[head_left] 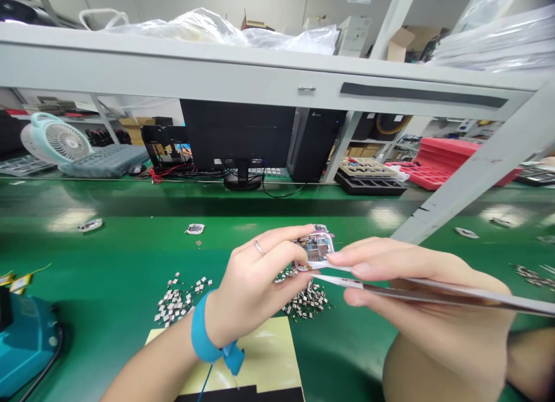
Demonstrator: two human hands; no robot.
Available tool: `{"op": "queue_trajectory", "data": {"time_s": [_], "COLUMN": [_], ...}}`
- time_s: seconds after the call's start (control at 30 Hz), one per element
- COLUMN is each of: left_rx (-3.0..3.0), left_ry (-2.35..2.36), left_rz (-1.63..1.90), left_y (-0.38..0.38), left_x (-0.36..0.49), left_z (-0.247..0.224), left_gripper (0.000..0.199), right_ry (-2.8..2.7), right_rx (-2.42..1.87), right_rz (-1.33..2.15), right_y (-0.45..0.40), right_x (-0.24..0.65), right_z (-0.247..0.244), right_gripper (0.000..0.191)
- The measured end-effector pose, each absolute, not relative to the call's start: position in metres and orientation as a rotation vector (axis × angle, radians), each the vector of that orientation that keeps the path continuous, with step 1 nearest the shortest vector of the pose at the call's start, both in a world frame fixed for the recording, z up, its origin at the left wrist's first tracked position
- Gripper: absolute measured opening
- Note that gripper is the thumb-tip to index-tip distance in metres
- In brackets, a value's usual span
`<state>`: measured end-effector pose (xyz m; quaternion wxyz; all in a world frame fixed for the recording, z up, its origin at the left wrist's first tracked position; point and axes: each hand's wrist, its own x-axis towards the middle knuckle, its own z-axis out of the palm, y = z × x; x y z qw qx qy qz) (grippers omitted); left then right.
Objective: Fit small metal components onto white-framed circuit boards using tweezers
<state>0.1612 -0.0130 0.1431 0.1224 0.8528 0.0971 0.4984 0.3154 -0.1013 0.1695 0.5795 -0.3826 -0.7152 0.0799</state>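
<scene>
- Left hand (pixel 255 286): curled, fingers closed around a small circuit board (pixel 313 249), pinching it near its edges. A ring (pixel 259 247) sits on one finger; a blue wrist strap (pixel 206 332) circles the wrist.
- Circuit board: held in the air above the green tabletop (pixel 108 263), not resting on it. Clear plastic seems to wrap it; the glare hides detail.
- Right hand (pixel 411 292): nearly closed, thumb and fingers pinching long metal tweezers (pixel 425 289). Their tips reach the board's lower edge; contact is hard to tell.
- Handling, judged: very light, thin and fragile. Best taken by its edges, clear of the mounted parts; the plastic may be slippery.
- Around: two heaps of tiny metal-and-black components (pixel 176 301) lie below the hands, beside a pale yellow sheet (pixel 264 350). Similar small boards (pixel 195 229) lie on the tabletop toward its far edge.
</scene>
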Motion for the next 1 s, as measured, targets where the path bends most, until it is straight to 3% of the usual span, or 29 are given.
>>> {"op": "queue_trajectory", "data": {"time_s": [0.6,1.0], "left_rx": [2.236,2.238], "left_ry": [0.139,0.098], "left_rz": [1.39,1.39], "left_y": [-0.0168,-0.0182], "left_x": [0.153,0.1519], "left_z": [0.1454,0.1466], "left_gripper": [0.016,0.011], "right_ry": [-1.56,-1.598], "right_rx": [-0.93,-0.861], "right_rz": [0.041,0.223], "right_y": [-0.1029,-0.1058], "right_x": [0.3057,0.3103], "right_z": [0.167,0.1664], "right_gripper": [0.031,0.032]}}
